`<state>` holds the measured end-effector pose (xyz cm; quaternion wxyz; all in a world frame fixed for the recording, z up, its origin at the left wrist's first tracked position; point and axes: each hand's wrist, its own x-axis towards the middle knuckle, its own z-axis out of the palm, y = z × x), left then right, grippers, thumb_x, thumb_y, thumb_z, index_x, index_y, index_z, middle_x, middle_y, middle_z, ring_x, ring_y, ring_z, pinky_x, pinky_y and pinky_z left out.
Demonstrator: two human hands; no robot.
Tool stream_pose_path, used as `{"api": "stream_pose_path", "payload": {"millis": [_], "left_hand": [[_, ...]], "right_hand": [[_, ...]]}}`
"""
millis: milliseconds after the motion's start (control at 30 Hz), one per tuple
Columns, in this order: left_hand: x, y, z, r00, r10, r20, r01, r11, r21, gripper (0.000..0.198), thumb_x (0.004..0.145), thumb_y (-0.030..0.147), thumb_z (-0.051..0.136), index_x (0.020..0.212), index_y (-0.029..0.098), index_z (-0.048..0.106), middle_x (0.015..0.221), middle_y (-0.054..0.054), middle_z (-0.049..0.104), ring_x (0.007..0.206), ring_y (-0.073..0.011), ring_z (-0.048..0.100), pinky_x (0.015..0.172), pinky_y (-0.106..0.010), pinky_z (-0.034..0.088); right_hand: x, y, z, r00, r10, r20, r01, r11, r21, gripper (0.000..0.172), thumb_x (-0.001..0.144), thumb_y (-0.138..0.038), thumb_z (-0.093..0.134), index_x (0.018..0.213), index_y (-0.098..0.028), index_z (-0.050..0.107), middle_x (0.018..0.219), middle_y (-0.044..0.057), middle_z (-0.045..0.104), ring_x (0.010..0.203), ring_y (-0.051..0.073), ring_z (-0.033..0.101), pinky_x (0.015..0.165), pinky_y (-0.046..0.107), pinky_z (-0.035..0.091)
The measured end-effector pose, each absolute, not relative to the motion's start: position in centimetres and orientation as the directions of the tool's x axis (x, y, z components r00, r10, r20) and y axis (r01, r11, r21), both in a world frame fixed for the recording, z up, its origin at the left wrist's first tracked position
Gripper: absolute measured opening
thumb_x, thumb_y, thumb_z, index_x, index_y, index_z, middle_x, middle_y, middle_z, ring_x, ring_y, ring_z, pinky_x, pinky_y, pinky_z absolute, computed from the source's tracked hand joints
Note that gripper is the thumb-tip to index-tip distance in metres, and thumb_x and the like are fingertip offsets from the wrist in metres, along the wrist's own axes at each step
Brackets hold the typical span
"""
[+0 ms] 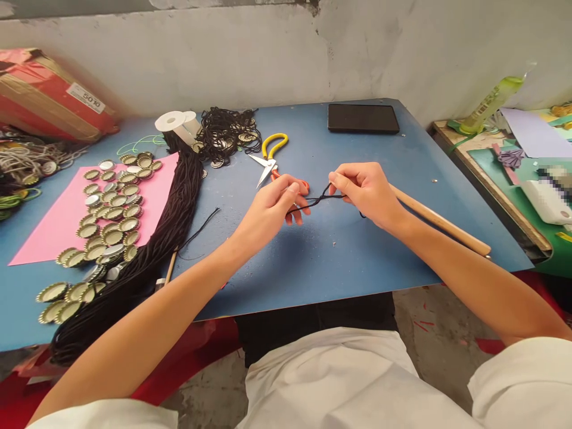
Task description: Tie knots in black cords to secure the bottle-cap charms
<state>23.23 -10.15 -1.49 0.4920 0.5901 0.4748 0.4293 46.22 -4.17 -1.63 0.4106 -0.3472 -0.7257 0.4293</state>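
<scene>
Left fingers (291, 189) loosely curled on the black cord (318, 201), right fingers (345, 180) pinching it closely, crossed strands stretched between them, and if either grip slackens, that crossing could slip apart, yellow-handled scissors (270, 159) just beyond the left!

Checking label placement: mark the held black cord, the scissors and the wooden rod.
Held black cord (320, 198): head view, on the crossing strands.
Scissors (270, 164): head view, near the pivot.
Wooden rod (440, 220): head view, middle of its visible length.

White label (86, 98) "5010" on red box (48, 97)
</scene>
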Motion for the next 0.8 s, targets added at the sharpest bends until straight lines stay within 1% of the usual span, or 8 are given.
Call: {"api": "stream_pose_path", "payload": {"millis": [133,233,333,433,500,600,700,800], "left_hand": [[23.2,-9.7,-2.1,0.202,0.978,0.054,0.229,-0.101,0.968,0.041,0.114,0.057,0.056,0.123,0.019,0.069,0.115,-0.01,0.08,0.083,-0.0164,0.074,0.071,-0.029,0.059],[23.3,-9.8,-2.4,0.288,0.951,0.112,0.309,-0.203,0.929,0.038,0.108,0.056,0.067,0.119,0.02,0.071,0.104,-0.007,0.078,0.077,-0.0154,0.067,0.068,-0.028,0.054],[23.4,-10.1,-2.3,0.35,0.922,0.163,0.38,-0.299,0.875,0.027,0.102,0.047,0.074,0.101,0.02,0.073,0.083,0.0,0.068,0.07,-0.0131,0.055,0.065,-0.027,0.046],[23.3,-10.3,-1.7,0.361,0.918,0.167,0.399,-0.314,0.861,0.024,0.1,0.04,0.075,0.086,0.02,0.068,0.072,0.003,0.053,0.064,-0.0111,0.041,0.057,-0.026,0.035],[22.9,-10.3,-0.9,0.345,0.928,0.143,0.344,-0.267,0.9,0.028,0.099,0.041,0.077,0.083,0.021,0.064,0.07,0.003,0.049,0.061,-0.011,0.038,0.054,-0.026,0.031],[21.7,-9.5,0.7,0.256,0.957,0.138,0.133,-0.177,0.975,0.038,0.096,0.049,0.084,0.083,0.024,0.059,0.07,0.002,0.05,0.058,-0.0121,0.04,0.051,-0.027,0.031],[19.1,-7.7,2.2,0.028,0.958,0.285,-0.087,-0.282,0.955,0.05,0.084,0.05,0.095,0.082,0.024,0.052,0.073,0.002,0.048,0.061,-0.0126,0.039,0.054,-0.028,0.032],[14.6,-5.2,3.0,-0.217,0.901,0.375,-0.129,-0.407,0.904,0.059,0.071,0.041,0.098,0.083,0.025,0.043,0.076,0.003,0.042,0.067,-0.014,0.037,0.059,-0.029,0.034]], "right_hand": [[45.8,-4.8,-1.8,-0.508,0.805,0.305,0.163,0.438,-0.884,0.05,0.106,-0.059,0.072,0.076,-0.019,0.072,0.067,-0.001,0.06,0.06,0.012,0.046,0.059,0.03,0.038],[45.6,-5.1,-1.8,-0.549,0.777,0.308,0.187,0.473,-0.861,0.044,0.108,-0.051,0.069,0.079,-0.019,0.073,0.068,-0.001,0.062,0.061,0.012,0.046,0.061,0.031,0.036],[45.5,-5.2,-1.8,-0.549,0.769,0.328,0.219,0.51,-0.832,0.039,0.109,-0.043,0.065,0.08,-0.019,0.074,0.068,-0.001,0.062,0.062,0.013,0.047,0.063,0.031,0.035],[45.7,-5.0,-1.7,-0.532,0.776,0.339,0.239,0.521,-0.819,0.04,0.11,-0.046,0.067,0.081,-0.019,0.073,0.065,-0.003,0.057,0.063,0.013,0.045,0.064,0.032,0.035],[45.9,-4.9,-1.4,-0.539,0.776,0.328,0.231,0.511,-0.828,0.044,0.11,-0.052,0.068,0.082,-0.019,0.073,0.063,-0.004,0.053,0.062,0.013,0.044,0.063,0.032,0.033],[46.4,-4.6,-0.7,-0.585,0.764,0.273,0.219,0.473,-0.854,0.055,0.111,-0.065,0.065,0.082,-0.019,0.074,0.06,-0.005,0.047,0.058,0.012,0.04,0.06,0.032,0.03],[47.1,-4.2,0.3,-0.674,0.716,0.182,0.235,0.441,-0.866,0.064,0.11,-0.073,0.063,0.078,-0.019,0.074,0.061,-0.005,0.043,0.057,0.01,0.035,0.057,0.032,0.027],[47.8,-3.6,1.0,-0.727,0.68,0.095,0.273,0.414,-0.868,0.06,0.105,-0.071,0.074,0.074,-0.02,0.072,0.061,-0.005,0.045,0.057,0.01,0.036,0.055,0.031,0.026]]}}
